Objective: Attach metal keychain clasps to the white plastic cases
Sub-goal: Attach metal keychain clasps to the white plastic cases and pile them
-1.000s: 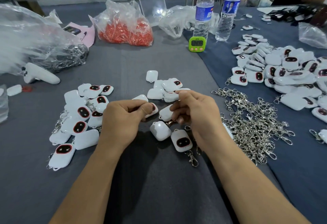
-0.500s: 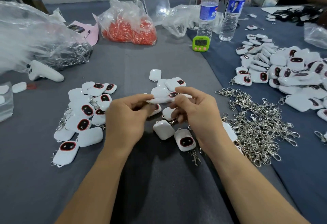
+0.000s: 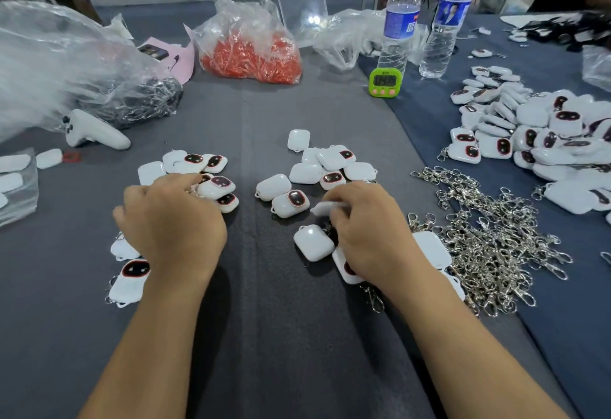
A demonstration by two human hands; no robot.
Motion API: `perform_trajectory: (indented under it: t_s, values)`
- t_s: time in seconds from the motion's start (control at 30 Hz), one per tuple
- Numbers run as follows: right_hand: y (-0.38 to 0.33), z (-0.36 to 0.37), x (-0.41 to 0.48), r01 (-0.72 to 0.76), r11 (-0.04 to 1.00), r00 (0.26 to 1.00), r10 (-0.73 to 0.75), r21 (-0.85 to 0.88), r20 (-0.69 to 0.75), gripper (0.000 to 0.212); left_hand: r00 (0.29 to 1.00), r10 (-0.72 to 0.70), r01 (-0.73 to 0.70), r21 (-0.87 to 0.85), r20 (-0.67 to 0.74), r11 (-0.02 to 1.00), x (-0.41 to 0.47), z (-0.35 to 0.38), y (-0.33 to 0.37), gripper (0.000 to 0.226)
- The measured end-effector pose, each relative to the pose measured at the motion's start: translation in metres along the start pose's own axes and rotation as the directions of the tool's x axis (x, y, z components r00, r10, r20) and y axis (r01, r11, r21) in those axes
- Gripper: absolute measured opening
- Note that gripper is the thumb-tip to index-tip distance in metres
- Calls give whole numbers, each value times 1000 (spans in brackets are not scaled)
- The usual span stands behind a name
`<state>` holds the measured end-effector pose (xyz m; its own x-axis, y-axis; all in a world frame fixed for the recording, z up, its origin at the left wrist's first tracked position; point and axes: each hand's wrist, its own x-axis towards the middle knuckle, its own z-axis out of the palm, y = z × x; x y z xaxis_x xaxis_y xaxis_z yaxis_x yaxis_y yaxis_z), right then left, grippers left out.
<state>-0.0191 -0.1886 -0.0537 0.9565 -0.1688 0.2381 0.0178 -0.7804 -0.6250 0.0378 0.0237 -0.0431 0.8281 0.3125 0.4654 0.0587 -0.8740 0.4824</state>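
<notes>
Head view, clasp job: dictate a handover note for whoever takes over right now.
Left hand reaches into the left pile; its grip is hidden.
Right hand pinches a case.
Clasps lie heaped to its right.
Done: left pile, where clasps show.
Left: centre pile, no clasps visible there.

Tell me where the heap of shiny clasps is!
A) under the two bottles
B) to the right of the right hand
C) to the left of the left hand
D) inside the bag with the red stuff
B: the clasps lie in a loose heap just to the right of the right hand.
</notes>
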Motion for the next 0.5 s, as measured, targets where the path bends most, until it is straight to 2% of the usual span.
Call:
perform_trajectory:
  t_s: [0.1, 0.23, 0.3, 0.37, 0.43, 0.5]
  values:
    - [0, -2, 2, -114, 980, 982, 136, 162, -129, 22, 989, 138, -136, 49, -42, 989, -10, 1, 15, 39]
    - [1, -8, 4, -148, 916, 937, 250, 374, -243, 18, 914, 403, -394, -145, 42, 908, -43, 7, 51, 28]
    - [1, -10, 6, -182, 805, 910, 355, 564, -212, 18, 877, 452, -410, -239, 163, 880, -57, 11, 63, 25]
    - [1, -12, 8, -188, 681, 894, 417, 708, -164, 16, 824, 464, -398, -248, 326, 883, -62, 18, 66, 26]
    - [1, -13, 9, -188, 596, 888, 442, 781, -123, 11, 787, 444, -369, -251, 428, 895, -59, 24, 64, 25]
    - [-1, -13, 9, -206, 565, 890, 448, 799, -88, 7, 786, 434, -343, -274, 441, 899, -55, 24, 63, 17]
